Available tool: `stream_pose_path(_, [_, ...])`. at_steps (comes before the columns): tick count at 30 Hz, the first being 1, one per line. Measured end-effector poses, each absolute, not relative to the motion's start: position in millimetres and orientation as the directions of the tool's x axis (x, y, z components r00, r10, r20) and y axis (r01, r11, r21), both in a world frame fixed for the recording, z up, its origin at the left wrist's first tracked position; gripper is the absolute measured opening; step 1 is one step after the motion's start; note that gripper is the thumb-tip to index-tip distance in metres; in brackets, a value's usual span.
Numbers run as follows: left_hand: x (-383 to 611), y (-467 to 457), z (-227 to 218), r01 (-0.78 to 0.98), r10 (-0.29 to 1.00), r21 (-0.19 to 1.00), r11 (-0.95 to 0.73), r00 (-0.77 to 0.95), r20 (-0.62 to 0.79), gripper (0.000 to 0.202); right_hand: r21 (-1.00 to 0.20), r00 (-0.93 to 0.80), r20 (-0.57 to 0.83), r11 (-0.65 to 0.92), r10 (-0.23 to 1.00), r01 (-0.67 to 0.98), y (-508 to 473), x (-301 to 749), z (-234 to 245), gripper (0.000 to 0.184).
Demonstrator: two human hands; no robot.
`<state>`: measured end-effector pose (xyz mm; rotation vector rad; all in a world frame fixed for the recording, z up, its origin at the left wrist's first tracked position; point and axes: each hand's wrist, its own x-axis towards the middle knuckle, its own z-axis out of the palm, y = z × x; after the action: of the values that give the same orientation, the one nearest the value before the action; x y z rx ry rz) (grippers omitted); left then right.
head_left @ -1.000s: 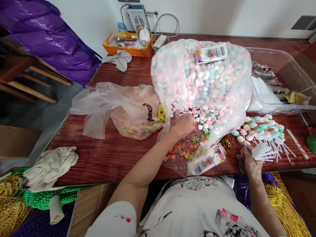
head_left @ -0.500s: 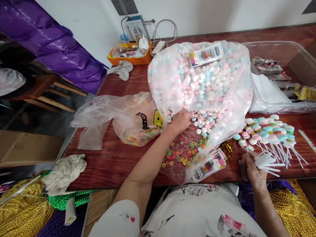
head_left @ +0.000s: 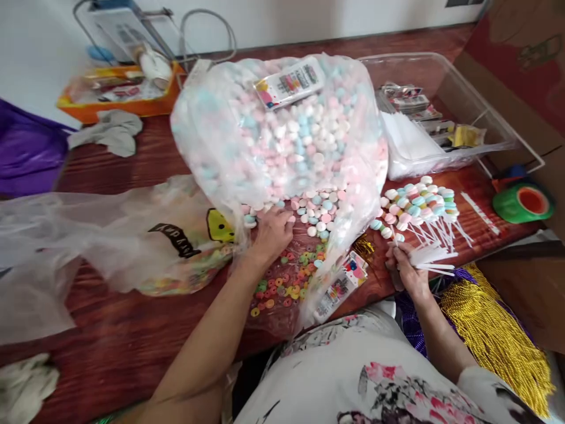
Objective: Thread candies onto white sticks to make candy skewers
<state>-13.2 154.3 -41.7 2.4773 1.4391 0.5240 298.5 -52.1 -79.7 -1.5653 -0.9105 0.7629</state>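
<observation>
My left hand [head_left: 274,232] is among pink, white and blue button candies [head_left: 314,212] at the mouth of a big clear bag [head_left: 286,141]. Its fingers are bent together, with a small pink candy at the tips. Just below lie ring candies [head_left: 291,282] on clear plastic. My right hand [head_left: 408,271] is closed around a fan of white plastic sticks [head_left: 432,259] at the table's front edge. Beyond it lies a pile of candy skewers [head_left: 419,203], their white stick ends pointing toward me.
A printed bag of ring candies [head_left: 189,235] lies left. Label cards [head_left: 338,291] lie in front, another card pack [head_left: 289,82] on the big bag. A clear tub [head_left: 445,147] stands back right, green tape [head_left: 523,203] near it. An orange tray [head_left: 119,106] and cloth [head_left: 110,131] are back left.
The view has swung to the right, bringing the green tape into sight. My left hand remains at the button candies, its fingers slightly shifted. My right hand keeps hold of the sticks.
</observation>
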Motion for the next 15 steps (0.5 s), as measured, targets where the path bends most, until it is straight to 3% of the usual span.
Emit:
stream_pose_path(3, [-8, 150, -36, 0.796, 0.88, 0.385, -0.467, 0.462, 0.113, 0.026, -0.994, 0.488, -0.017, -0.068, 0.873, 0.087, -53, 299, -74, 0.036])
stream_pose_path(6, [-6, 129, -20, 0.711, 0.923, 0.604, -0.36, 0.365, 0.12, 0.021, -0.992, 0.49, 0.014, -0.047, 0.872, 0.113, -67, 294, -59, 0.034])
stream_pose_path(8, [-7, 108, -7, 0.484, 0.965, 0.845, -0.228, 0.23, 0.129, 0.028, -0.984, 0.434, 0.026, -0.055, 0.901, 0.172, -76, 285, -45, 0.032])
stream_pose_path(10, [-8, 86, 4, 0.139, 0.987, 0.986, -0.087, 0.144, 0.067, 0.044, -0.956, 0.202, 0.01, -0.05, 0.979, 0.288, -79, 271, -29, 0.028])
stream_pose_path(12, [-10, 64, 13, -0.13, 0.994, 0.992, 0.008, 0.11, 0.006, 0.046, -0.924, 0.064, 0.066, 0.037, 0.996, 0.381, -75, 251, -16, 0.025])
stream_pose_path(15, [-15, 39, 22, -0.302, 0.999, 0.953, 0.035, 0.048, -0.021, 0.038, -0.903, -0.034, 0.166, 0.166, 0.985, 0.395, -61, 220, -4, 0.03])
